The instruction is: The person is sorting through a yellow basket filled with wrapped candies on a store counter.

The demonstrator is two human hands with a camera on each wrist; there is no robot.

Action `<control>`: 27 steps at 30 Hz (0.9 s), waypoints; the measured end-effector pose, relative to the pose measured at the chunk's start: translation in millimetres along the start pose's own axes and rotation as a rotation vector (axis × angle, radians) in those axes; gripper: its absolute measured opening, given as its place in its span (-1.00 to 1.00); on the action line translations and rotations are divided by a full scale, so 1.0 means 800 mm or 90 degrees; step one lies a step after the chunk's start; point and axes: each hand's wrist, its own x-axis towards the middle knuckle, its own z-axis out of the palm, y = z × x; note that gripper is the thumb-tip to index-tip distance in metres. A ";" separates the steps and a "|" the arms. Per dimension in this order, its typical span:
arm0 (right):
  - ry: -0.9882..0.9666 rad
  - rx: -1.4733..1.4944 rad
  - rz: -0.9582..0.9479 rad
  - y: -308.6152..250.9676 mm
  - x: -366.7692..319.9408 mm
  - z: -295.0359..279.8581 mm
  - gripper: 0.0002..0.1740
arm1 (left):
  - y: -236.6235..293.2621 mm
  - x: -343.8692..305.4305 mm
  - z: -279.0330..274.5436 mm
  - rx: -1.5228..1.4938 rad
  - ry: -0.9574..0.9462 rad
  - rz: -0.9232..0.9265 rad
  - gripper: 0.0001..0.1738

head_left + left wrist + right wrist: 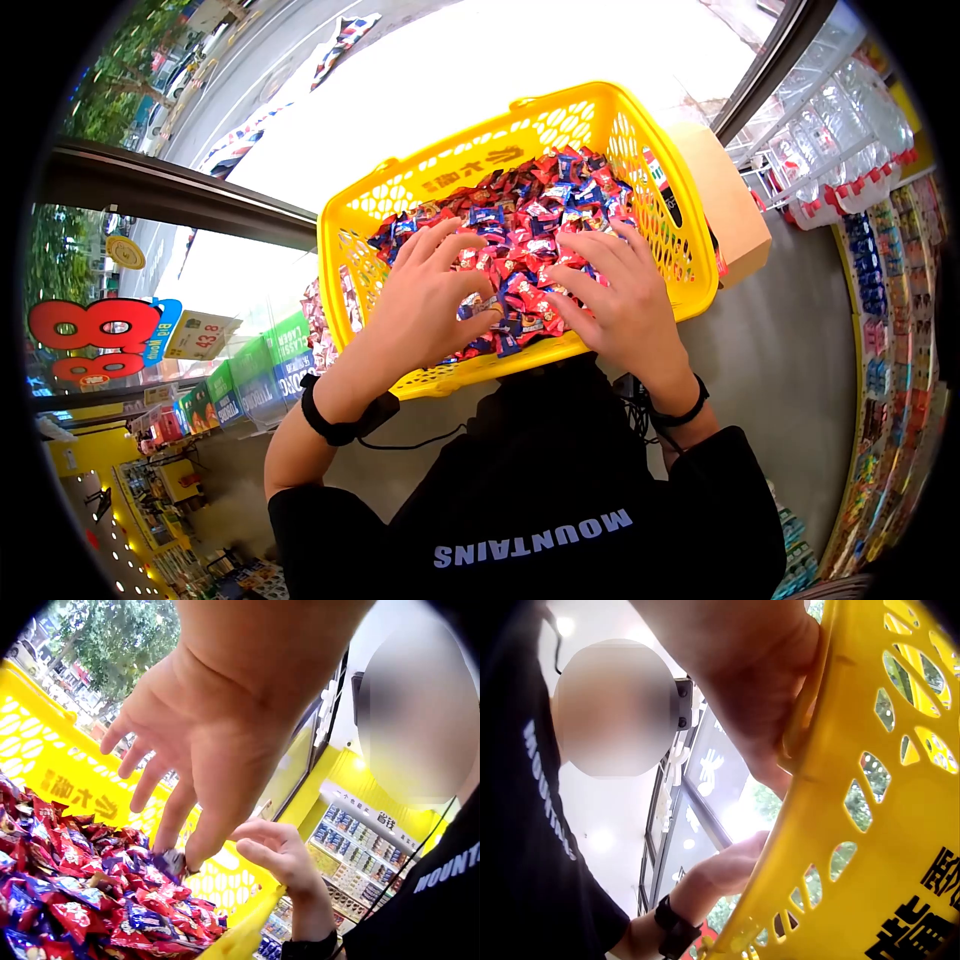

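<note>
A yellow plastic basket [455, 375] holds a heap of small wrapped candies [540, 215], mostly red, blue and purple. My left hand [425, 300] is over the left part of the heap. A dark, silvery wrapped candy [171, 864] shows between its thumb and index fingertips, pinched there. Over the right part of the heap, my right hand [622, 300] has its fingers spread and gently bent, the fingertips close to the candies. In the right wrist view, the basket wall [832, 862] hides the right fingertips and the candies.
A cardboard box [735, 200] stands against the basket's right side. Green and blue beer cartons [260, 365] are at left, near a window frame [180, 190]. Stocked shelves [890, 370] line the far right. A thin cable [415, 443] hangs from the left wristband.
</note>
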 end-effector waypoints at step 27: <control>0.059 0.034 0.048 0.003 -0.005 0.007 -0.82 | -0.115 0.119 0.103 0.138 -0.249 -0.002 -0.49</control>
